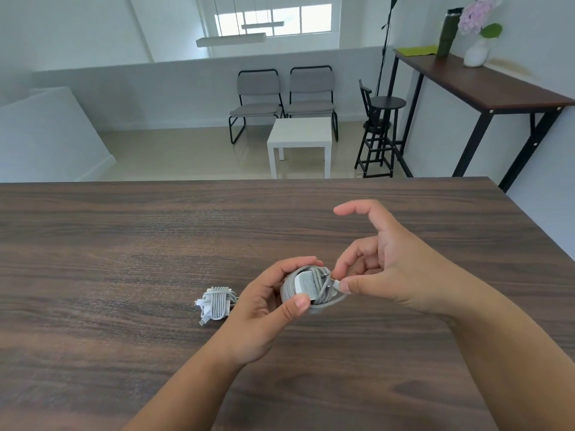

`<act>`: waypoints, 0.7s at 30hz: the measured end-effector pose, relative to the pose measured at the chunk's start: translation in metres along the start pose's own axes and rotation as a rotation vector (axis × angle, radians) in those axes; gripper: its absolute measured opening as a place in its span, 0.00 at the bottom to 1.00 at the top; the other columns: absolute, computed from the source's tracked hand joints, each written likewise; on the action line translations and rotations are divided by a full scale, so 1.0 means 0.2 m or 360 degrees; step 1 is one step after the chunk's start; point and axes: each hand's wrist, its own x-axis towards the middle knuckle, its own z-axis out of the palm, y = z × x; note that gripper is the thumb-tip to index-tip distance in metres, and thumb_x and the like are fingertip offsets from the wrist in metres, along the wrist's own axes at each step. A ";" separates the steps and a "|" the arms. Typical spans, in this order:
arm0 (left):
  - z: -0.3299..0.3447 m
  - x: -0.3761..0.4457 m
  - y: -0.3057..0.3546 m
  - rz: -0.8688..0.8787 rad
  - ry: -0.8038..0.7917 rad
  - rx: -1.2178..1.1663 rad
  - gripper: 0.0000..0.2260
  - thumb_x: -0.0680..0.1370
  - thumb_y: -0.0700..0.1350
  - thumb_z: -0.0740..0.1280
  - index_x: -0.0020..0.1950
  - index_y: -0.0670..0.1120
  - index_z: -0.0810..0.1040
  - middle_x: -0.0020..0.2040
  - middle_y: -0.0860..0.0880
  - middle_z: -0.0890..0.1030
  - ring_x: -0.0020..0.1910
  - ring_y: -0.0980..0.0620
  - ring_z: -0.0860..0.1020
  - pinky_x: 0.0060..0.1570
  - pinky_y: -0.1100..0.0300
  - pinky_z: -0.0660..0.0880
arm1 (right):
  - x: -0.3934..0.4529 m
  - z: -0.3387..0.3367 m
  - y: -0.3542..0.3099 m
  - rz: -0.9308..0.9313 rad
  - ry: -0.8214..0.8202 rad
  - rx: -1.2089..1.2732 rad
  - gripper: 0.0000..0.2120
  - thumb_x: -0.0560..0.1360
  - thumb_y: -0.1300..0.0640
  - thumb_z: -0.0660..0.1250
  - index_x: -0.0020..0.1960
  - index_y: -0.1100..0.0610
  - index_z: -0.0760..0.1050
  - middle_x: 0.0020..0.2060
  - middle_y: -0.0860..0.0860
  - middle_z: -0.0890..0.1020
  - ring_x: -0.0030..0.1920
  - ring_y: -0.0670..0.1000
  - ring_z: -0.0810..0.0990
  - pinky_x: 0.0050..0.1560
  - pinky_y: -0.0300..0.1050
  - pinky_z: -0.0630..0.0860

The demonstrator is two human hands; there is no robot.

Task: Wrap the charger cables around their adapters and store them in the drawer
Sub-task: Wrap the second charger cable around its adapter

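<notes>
A dark wood-grain bench is filling the lower half of the view. Beyond it a pale room is showing two grey chairs, one small white table, one black stool, and a long side table along the wall, carrying one green bottle and one vase of flowers.

The left hand is holding one white adapter above the bench, its grip curled narrowly around the block, thumb pressing the near edge. Grey cable is lying wound around that adapter. The right hand is pinching the cable's loose end just beside the adapter between thumb and a finger, the other fingers spreading open.

A second adapter, already wrapped as a bundle, is resting on the bench just left of the left hand. Two chargers in all are showing.
</notes>
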 end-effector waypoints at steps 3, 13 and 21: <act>0.01 -0.01 0.01 0.0001 -0.0006 -0.0062 0.23 0.75 0.54 0.71 0.68 0.53 0.71 0.65 0.45 0.78 0.63 0.48 0.77 0.58 0.58 0.74 | 0.01 -0.01 0.00 -0.0019 0.0005 0.0002 0.38 0.67 0.68 0.74 0.63 0.37 0.61 0.41 0.54 0.85 0.41 0.60 0.83 0.50 0.58 0.79; 0.03 0.00 0.02 -0.0018 0.0083 -0.0124 0.23 0.71 0.47 0.75 0.65 0.52 0.77 0.60 0.52 0.81 0.56 0.55 0.80 0.51 0.60 0.77 | 0.00 0.05 0.05 -0.0241 0.0329 0.0159 0.28 0.67 0.66 0.75 0.57 0.45 0.66 0.41 0.53 0.85 0.37 0.53 0.83 0.40 0.48 0.79; 0.01 0.03 0.03 -0.0026 0.0115 -0.0123 0.22 0.70 0.43 0.73 0.64 0.53 0.77 0.59 0.53 0.82 0.56 0.55 0.80 0.52 0.59 0.78 | -0.02 0.10 0.08 -0.0349 0.0424 0.0212 0.39 0.69 0.69 0.72 0.67 0.38 0.58 0.44 0.50 0.86 0.42 0.53 0.84 0.49 0.48 0.80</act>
